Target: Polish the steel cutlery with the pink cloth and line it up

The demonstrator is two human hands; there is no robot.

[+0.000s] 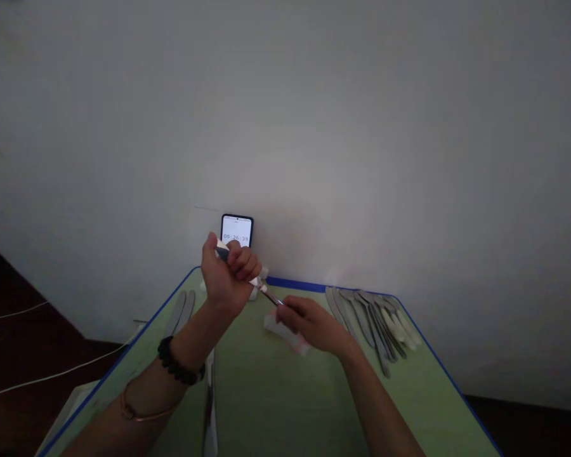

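Observation:
My left hand (228, 273), raised above the far part of the table, is wrapped round the white and dark handle (222, 250) of a utensil. A thin metal shaft (271, 296) runs from that handle down to the right. Closed fingers of my right hand (307, 320) grip the shaft's lower end and hide it, so the kind of utensil cannot be told. Below the right hand a whitish, partly see-through strip or wrapper (285, 333) shows; whether it touches the fingers is unclear.
On the right of the green, blue-edged table (276, 393) lie several knives, spoons and forks (374, 324), some white-handled. Two table knives (181, 313) lie at left. A phone (236, 228) showing a timer leans on the wall. A long pale object (210, 406) lies near my left forearm.

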